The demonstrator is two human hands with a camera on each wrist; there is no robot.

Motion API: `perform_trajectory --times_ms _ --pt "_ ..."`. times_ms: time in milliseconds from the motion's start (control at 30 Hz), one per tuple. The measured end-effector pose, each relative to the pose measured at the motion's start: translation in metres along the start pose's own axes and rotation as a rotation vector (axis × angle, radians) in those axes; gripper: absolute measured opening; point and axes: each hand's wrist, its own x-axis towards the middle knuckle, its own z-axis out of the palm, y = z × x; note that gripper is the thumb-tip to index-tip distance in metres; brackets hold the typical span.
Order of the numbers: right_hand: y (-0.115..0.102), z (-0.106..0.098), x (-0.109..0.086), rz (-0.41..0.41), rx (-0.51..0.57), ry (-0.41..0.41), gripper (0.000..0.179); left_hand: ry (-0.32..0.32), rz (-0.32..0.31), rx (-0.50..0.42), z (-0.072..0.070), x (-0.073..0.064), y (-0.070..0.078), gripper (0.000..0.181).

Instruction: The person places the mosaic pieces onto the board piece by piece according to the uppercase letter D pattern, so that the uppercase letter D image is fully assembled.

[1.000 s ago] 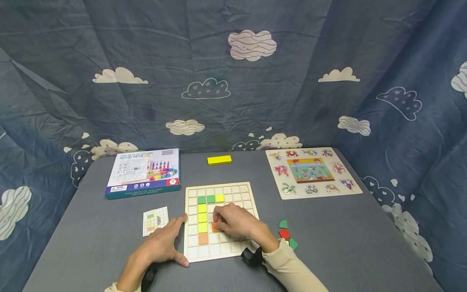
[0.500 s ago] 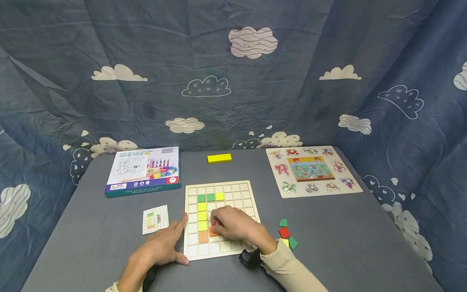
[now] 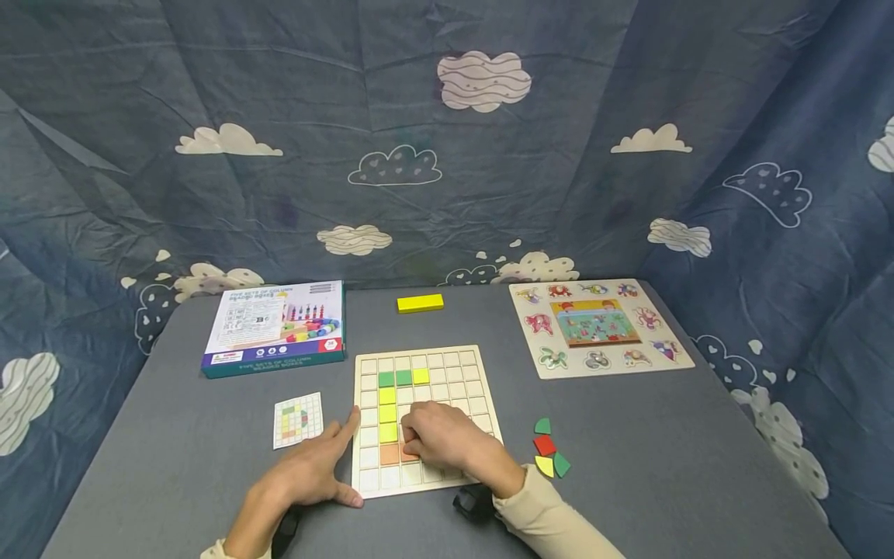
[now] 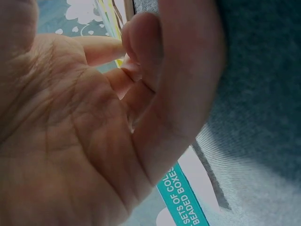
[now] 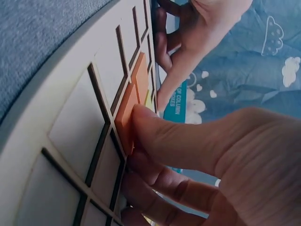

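A wooden grid board [image 3: 447, 480] lies in the middle of the table. My right hand [image 3: 450, 439] pinches an orange square tile [image 5: 126, 115] by its edges, down at a board cell. Beside it, another orange tile [image 3: 389, 454] sits in its cell. Above that one are several yellow tiles [image 3: 387, 414] in a column, with two green tiles [image 3: 394, 379] and a yellow tile [image 3: 421, 376] along the top. My left hand [image 3: 310, 470] rests at the board's left edge, its index finger and thumb spread against it and nothing gripped.
A small pattern card [image 3: 298, 421] lies left of the board, a beaded-boxes carton [image 3: 275, 330] behind it. A yellow block [image 3: 420, 303] and a picture puzzle [image 3: 602, 330] are farther back. Loose red [image 3: 545, 445], green [image 3: 542, 425] and yellow [image 3: 545, 466] pieces lie at right.
My right hand has drawn the orange tile slightly toward the near side, and it now lines up beside the other orange tile. The left hand has stayed at the board's edge.
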Motion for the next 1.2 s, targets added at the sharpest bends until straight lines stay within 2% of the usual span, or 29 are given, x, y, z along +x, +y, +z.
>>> perform_trajectory --times_ms 400,667,867,1200 --pt "0.002 -0.003 0.0 -0.014 0.033 -0.001 0.026 0.008 0.0 -0.01 0.001 -0.001 -0.001 0.129" --pt "0.01 -0.008 -0.003 -0.114 0.024 -0.036 0.006 0.015 0.003 -0.017 0.0 0.001 -0.001 0.129" --pt "0.019 -0.014 -0.017 -0.15 0.095 -0.014 0.009 0.026 0.007 -0.022 0.0 0.001 -0.003 0.129" --pt "0.049 -0.028 -0.06 -0.157 0.175 -0.013 0.011 0.031 0.0 -0.034 0.0 0.0 -0.002 0.129"
